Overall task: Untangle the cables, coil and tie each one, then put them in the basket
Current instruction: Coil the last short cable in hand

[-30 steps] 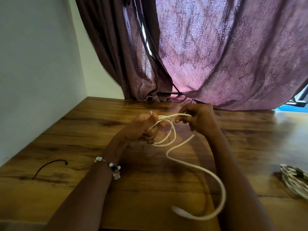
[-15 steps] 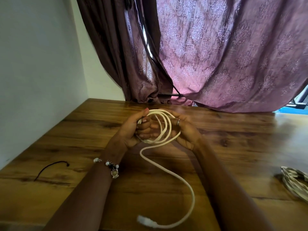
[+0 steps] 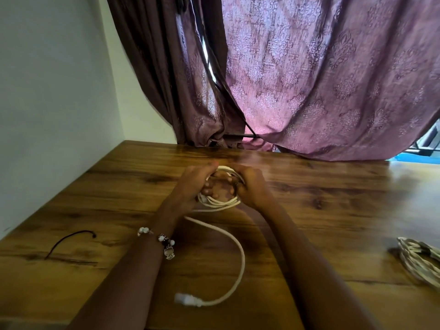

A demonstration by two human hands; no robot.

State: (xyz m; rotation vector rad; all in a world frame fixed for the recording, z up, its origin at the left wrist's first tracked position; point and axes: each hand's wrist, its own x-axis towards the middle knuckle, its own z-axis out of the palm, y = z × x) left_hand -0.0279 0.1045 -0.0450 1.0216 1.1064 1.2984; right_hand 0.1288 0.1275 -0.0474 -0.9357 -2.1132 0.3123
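Head view: one white cable (image 3: pixel 239 253), part-coiled, sits mid-bench. Its loops stand bunched between both hands, and the loose tail runs from the coil toward the near edge, curves right, then hooks back left to end in a white plug (image 3: pixel 188 300) pointing left, lying flat near that edge. Left hand (image 3: pixel 194 184) grips the coil's left side with its fingers (image 3: pixel 209 190) curled through the loops. Right hand (image 3: pixel 252 186) clamps the right side, fingers wrapped tight, a ring showing. One woven basket (image 3: pixel 419 260) pokes in at the right edge, well apart. One thin dark cord (image 3: pixel 69 241) lies by the left edge.
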